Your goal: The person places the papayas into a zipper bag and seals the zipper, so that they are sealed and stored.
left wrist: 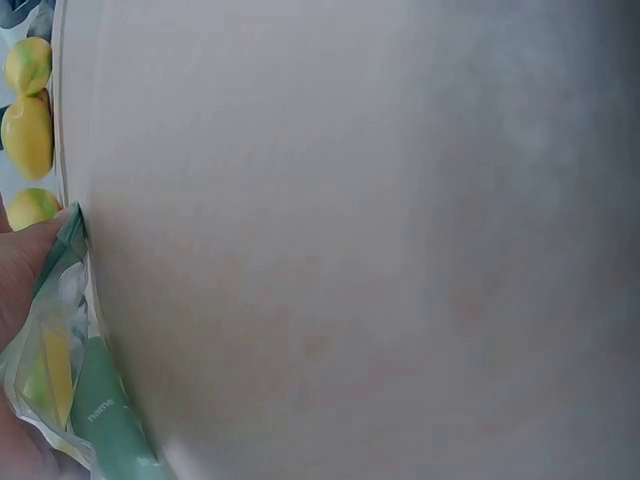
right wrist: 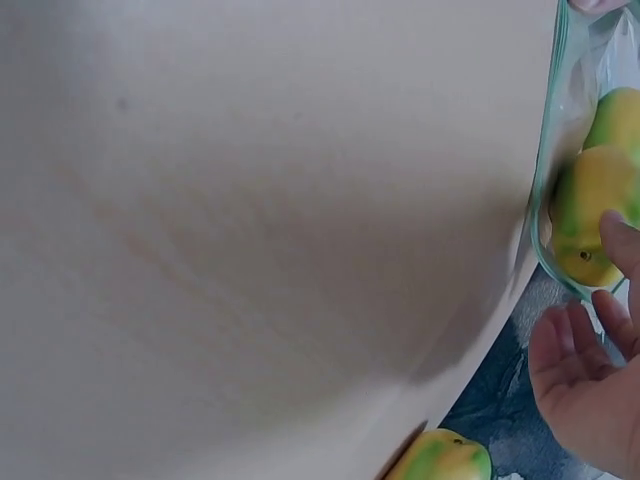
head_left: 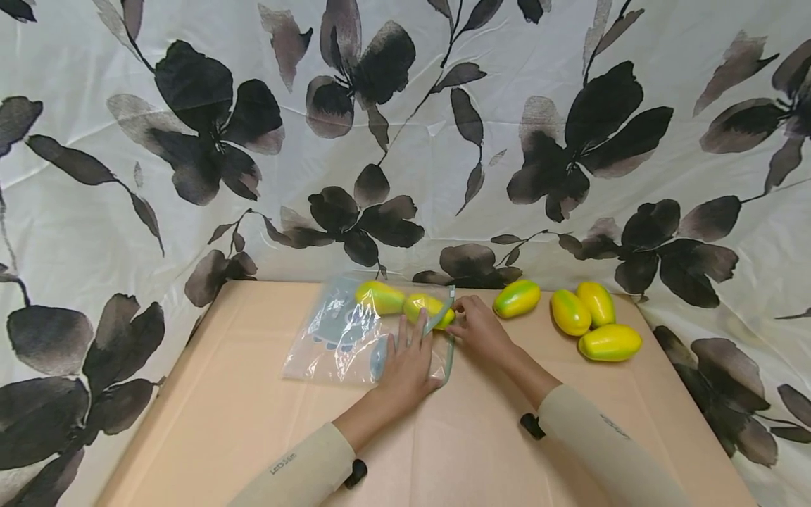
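Observation:
A clear zip bag with a pale blue-green print lies flat, its green-edged mouth facing right. Inside it are two yellow-green mangoes, one deeper and one by the mouth. My left hand rests on the bag near that mouth, fingers spread and thumb at the edge. Beside the opening is my right hand; in the right wrist view its thumb touches the nearer mango while the other fingers curl loosely below. The left wrist view shows the bag's green rim against the left thumb.
To the right of the bag lies a single mango. Farther right, three more mangoes sit close together, the frontmost one on its side. All lie on a light tan tabletop, backed by a floral cloth.

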